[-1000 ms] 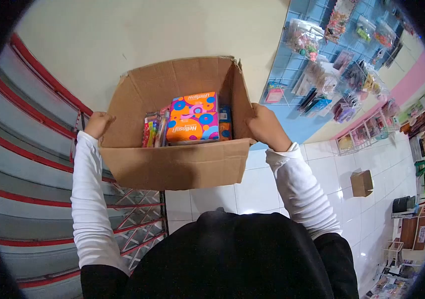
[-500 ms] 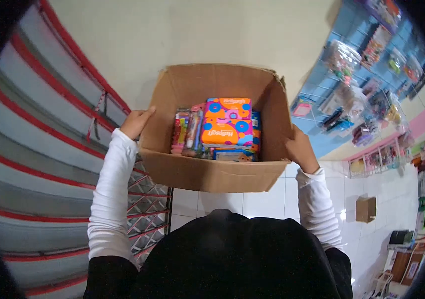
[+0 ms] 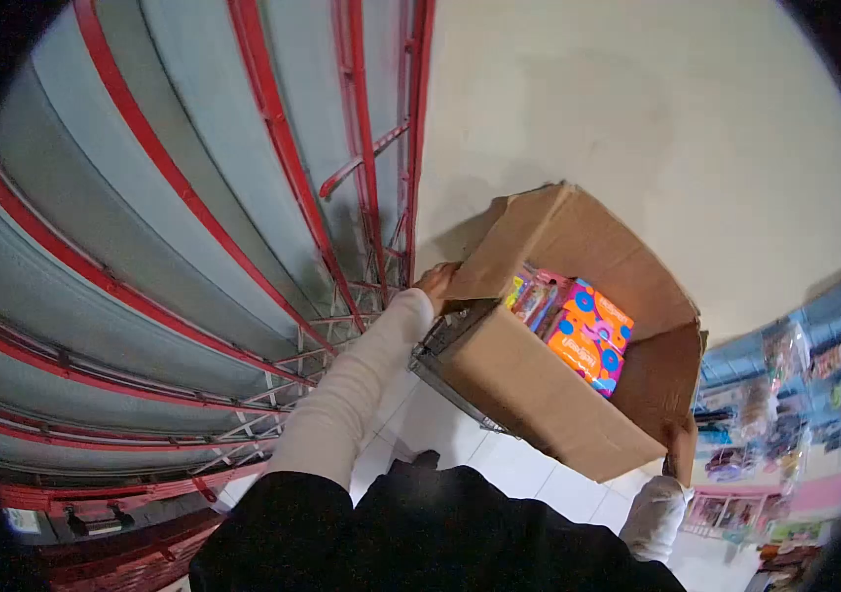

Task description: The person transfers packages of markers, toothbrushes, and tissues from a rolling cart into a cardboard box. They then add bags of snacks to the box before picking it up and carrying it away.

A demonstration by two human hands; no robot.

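Observation:
An open cardboard box (image 3: 539, 395) hangs tilted between my hands, in front of me and right of the middle. Inside lie orange tissue packs (image 3: 590, 335) with pink and blue circles. Beside them are several slim colourful packets (image 3: 536, 298) whose kind I cannot make out. My left hand (image 3: 437, 284) is closed on the box's left side, close to the red metal bars. On the right, my right hand (image 3: 680, 449) grips the opposite side near its lower corner, its fingers partly hidden by the cardboard.
A dark wire rack (image 3: 455, 390) shows under the box's left side. Red bars (image 3: 277, 128) of a folding metal door line the left. A pale wall (image 3: 578, 109) stands ahead. Bagged goods (image 3: 761, 405) hang on a blue grid at right. White floor tiles (image 3: 509, 469) lie below.
My view has turned left, so the box now appears farther right and slanted. Both hands still hold it. The red bars fill more of the left, and the wire rack shows beneath the box.

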